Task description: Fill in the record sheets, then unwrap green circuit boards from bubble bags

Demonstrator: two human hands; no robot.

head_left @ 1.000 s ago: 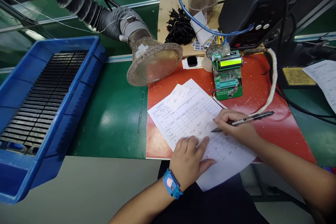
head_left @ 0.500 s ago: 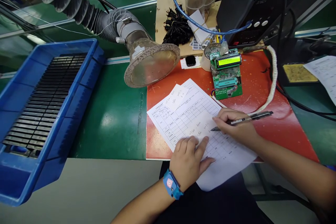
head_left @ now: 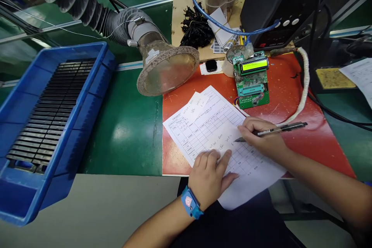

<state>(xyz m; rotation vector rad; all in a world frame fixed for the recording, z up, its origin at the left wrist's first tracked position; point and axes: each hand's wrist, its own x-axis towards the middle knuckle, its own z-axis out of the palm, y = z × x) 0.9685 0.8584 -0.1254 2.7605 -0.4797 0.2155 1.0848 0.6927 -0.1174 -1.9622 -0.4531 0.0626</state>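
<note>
Red mat covers part of the green worktop from the centre to the lower right of the frame, and on it, about the middle, lies a printed form, its lower end hanging past the front edge. Two handwritten slips rest on the form: the upper slip near its top, the lower slip by the hands. Right of centre, the right hand has its grip closed round a pen, tip down at the lower slip (whether it touches, I cannot tell). The left hand, below centre, presses palm down on the paper, fingers spread, its grip holding nothing; a blue wristband circles that wrist. Above the right hand sits a green board with a lit screen. A funnel hangs at upper centre, and a blue bin holding black slats fills the left side.
</note>
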